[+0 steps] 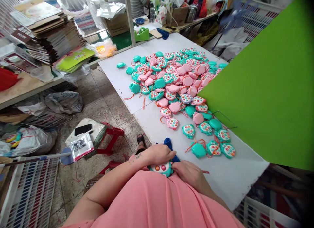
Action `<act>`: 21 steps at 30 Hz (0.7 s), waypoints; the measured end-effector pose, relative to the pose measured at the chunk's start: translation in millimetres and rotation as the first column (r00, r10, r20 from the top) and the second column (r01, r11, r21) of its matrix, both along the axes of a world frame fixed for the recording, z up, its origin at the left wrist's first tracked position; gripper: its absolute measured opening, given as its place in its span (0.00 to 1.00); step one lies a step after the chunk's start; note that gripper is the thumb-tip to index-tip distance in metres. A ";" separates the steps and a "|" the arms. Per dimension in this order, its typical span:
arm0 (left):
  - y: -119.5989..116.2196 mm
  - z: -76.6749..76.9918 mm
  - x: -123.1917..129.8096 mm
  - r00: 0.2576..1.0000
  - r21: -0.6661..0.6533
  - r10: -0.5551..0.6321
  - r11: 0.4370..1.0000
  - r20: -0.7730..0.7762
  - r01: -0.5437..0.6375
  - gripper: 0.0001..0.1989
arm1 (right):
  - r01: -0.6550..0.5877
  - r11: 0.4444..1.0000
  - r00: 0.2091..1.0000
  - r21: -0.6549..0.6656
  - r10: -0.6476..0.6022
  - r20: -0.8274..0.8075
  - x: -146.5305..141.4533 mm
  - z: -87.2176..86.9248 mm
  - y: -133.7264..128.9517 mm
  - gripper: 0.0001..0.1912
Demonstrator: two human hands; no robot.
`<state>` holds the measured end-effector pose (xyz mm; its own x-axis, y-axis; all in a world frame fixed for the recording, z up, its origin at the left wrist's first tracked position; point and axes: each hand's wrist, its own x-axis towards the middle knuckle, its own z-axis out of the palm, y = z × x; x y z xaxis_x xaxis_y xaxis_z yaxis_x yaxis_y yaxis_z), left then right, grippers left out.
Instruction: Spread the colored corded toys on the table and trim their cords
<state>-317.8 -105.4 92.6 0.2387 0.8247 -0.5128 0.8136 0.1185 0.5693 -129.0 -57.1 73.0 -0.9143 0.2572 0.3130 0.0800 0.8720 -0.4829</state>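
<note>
Close against my body at the table's near edge is a teal turtle-shaped toy with a white face and coloured round buttons. My left hand lies over its top with the fingers closed on it. At the toy's right edge, the fingers of my right hand are pressed together; what they pinch there is hidden. Just beyond my hands is a dark blue cloth. A big heap of pink and teal turtle toys, many with orange cords, covers the far part of the white table.
A large green board rises along the table's right side. To the left stands a stool with a phone on it. Stacked cardboard sits on a side bench, and a green tape dispenser is at the back.
</note>
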 end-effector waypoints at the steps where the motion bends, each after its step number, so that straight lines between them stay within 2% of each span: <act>1: -0.7 0.1 0.3 0.999 0.006 -0.032 0.999 -0.031 0.032 0.21 | -0.003 1.000 1.000 -0.010 0.003 0.007 1.3 -0.9 -0.6 0.16; 4: -2.6 -1.4 0.6 0.989 0.053 -0.121 0.991 -0.082 0.125 0.18 | -0.002 0.999 0.999 -0.051 0.004 0.041 3.4 -2.9 -2.1 0.15; 7: -3.8 -3.6 0.2 0.981 0.103 -0.160 0.980 -0.109 0.171 0.15 | 0.027 0.998 0.999 -0.057 -0.026 0.028 2.5 -3.4 -3.1 0.13; 11: -4.8 -2.8 0.2 0.989 0.085 -0.117 0.989 -0.087 0.124 0.16 | 0.041 0.998 0.998 -0.042 -0.040 0.038 2.2 -0.2 -3.9 0.13; 16: -5.5 3.1 0.2 0.998 0.014 -0.030 0.999 -0.051 0.031 0.21 | -0.004 0.992 0.995 -0.125 0.017 0.097 5.0 3.4 -4.8 0.14; 21: -4.9 3.8 0.4 0.997 0.050 -0.059 0.997 -0.047 0.061 0.18 | 0.053 0.996 0.998 -0.071 -0.050 0.041 2.7 3.7 -4.7 0.13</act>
